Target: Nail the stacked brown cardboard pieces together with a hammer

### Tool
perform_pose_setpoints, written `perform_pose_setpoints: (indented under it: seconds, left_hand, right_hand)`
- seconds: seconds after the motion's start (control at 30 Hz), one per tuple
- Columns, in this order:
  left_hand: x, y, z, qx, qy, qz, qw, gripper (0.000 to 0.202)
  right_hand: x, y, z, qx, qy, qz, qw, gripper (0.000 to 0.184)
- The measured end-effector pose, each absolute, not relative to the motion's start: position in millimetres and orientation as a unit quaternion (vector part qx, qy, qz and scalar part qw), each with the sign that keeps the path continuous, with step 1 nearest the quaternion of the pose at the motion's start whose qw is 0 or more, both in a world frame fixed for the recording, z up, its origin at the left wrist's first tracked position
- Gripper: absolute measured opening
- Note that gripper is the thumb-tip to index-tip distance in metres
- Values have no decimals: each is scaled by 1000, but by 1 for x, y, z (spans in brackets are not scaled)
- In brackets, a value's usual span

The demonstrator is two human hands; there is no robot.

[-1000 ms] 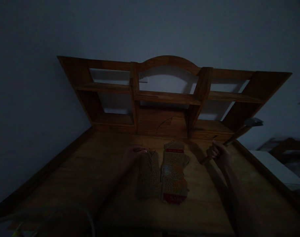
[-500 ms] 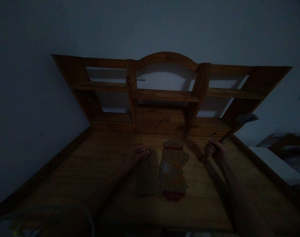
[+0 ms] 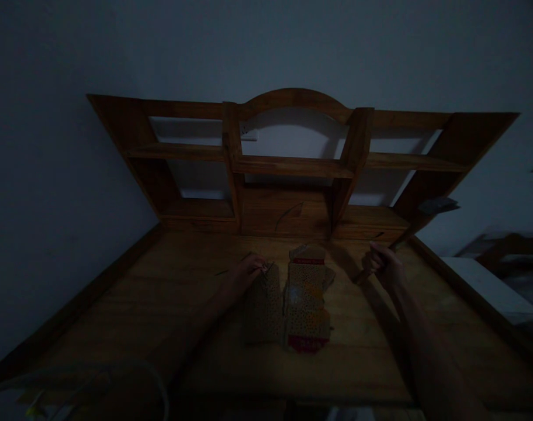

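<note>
My right hand (image 3: 386,268) is closed around the wooden handle of a hammer (image 3: 437,205), whose grey head is raised to the upper right, above the desk. The fingers of my left hand (image 3: 248,272) are pinched on a thin dark wire-like piece (image 3: 270,268) over the top end of a brown cardboard piece (image 3: 262,318). Its exact kind is too dark to make out. Close by on the right lies a flattened printed cardboard piece (image 3: 307,301) with red bands and orange patches.
A wooden shelf unit (image 3: 293,168) stands along the back of the wooden desk (image 3: 358,365), against the wall. Pale curved tubing (image 3: 155,374) crosses the lower left corner. Past the desk's right edge is a white surface (image 3: 490,286). The room is dim.
The view has shifted very slightly. The hammer stays raised in my right hand, and my left hand keeps its pinch at the cardboard.
</note>
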State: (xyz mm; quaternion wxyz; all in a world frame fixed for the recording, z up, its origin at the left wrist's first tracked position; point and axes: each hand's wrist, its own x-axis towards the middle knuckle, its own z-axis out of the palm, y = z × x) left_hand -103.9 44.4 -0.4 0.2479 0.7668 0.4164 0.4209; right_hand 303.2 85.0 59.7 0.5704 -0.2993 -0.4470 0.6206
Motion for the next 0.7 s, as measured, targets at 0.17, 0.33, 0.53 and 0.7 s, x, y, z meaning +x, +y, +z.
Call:
perform_pose_setpoints:
  seconds: [0.17, 0.33, 0.53, 0.7]
  left_hand:
    - [-103, 44, 0, 760, 429, 408, 266, 23]
    - [-105, 48, -5, 766, 425, 408, 258, 20]
    - [-107, 49, -11, 758, 437, 406, 264, 25]
    - [-111, 50, -12, 712, 458, 442, 296, 43]
  right_hand:
    - [301, 85, 61, -309, -442, 615, 575, 51]
    - [302, 83, 62, -314, -445, 613, 572, 51]
    - [302, 86, 60, -312, -446, 617, 568, 52]
    - [303, 87, 59, -310, -445, 616, 571, 51]
